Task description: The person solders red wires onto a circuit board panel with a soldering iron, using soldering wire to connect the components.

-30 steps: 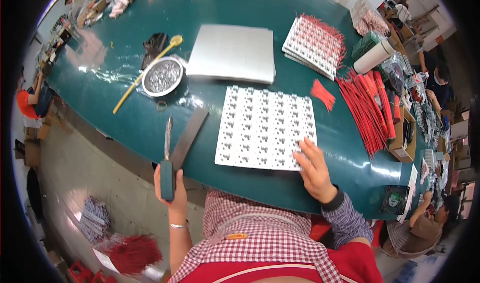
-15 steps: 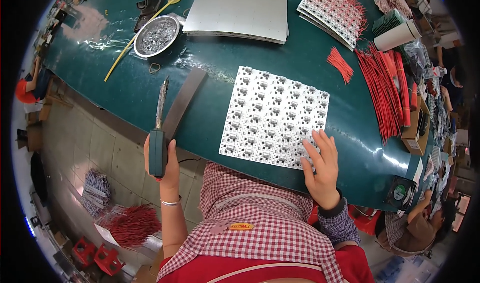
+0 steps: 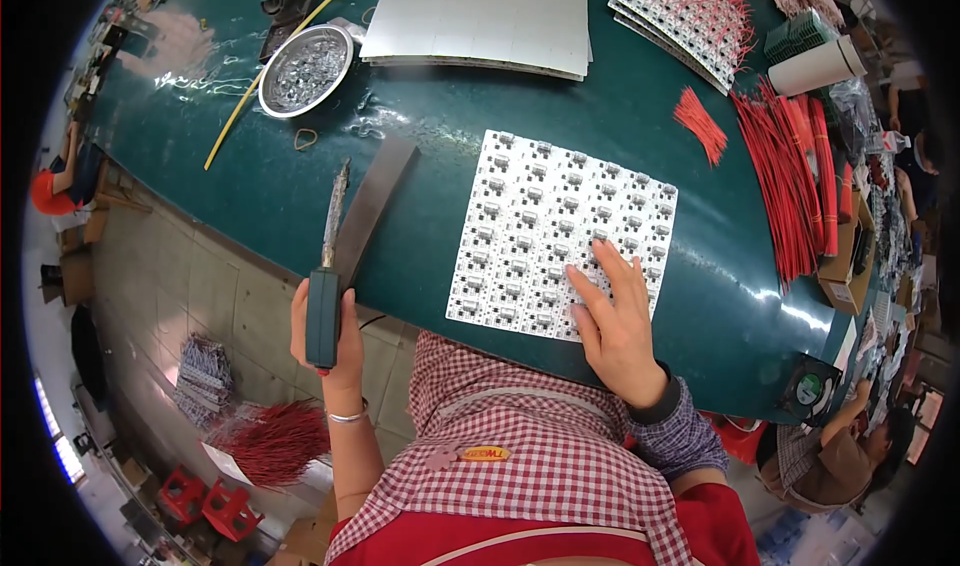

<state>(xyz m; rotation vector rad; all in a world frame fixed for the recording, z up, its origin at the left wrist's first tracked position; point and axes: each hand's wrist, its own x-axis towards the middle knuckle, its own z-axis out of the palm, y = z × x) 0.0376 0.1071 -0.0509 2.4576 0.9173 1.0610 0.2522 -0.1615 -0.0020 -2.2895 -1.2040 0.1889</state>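
My left hand (image 3: 347, 351) is wrapped round the green handle of a soldering iron (image 3: 322, 316), near the table's front edge. Its long, crusted metal barrel points away from me, beside a dark flat bar (image 3: 376, 201). A white panel of small circuit boards (image 3: 500, 236), set with rows of black and silver parts, lies flat in front of me. On the panel's near right part rests my right hand (image 3: 620, 331), fingers spread and stretched out, holding nothing. The fingers cover some of the boards.
On the green table (image 3: 420, 96) stand a metal bowl (image 3: 307, 71) of shiny bits, a yellow stick (image 3: 240, 111) and stacked pale panels (image 3: 475, 16). To the right lie wired panels (image 3: 685, 21), red wires (image 3: 775, 196) and a white cylinder (image 3: 817, 66). A co-worker (image 3: 835, 456) sits right.
My right hand has slid left and farther onto the panel, from its right edge. The soldering iron stays in my left hand, a little lower in view. The whole view has shifted slightly.
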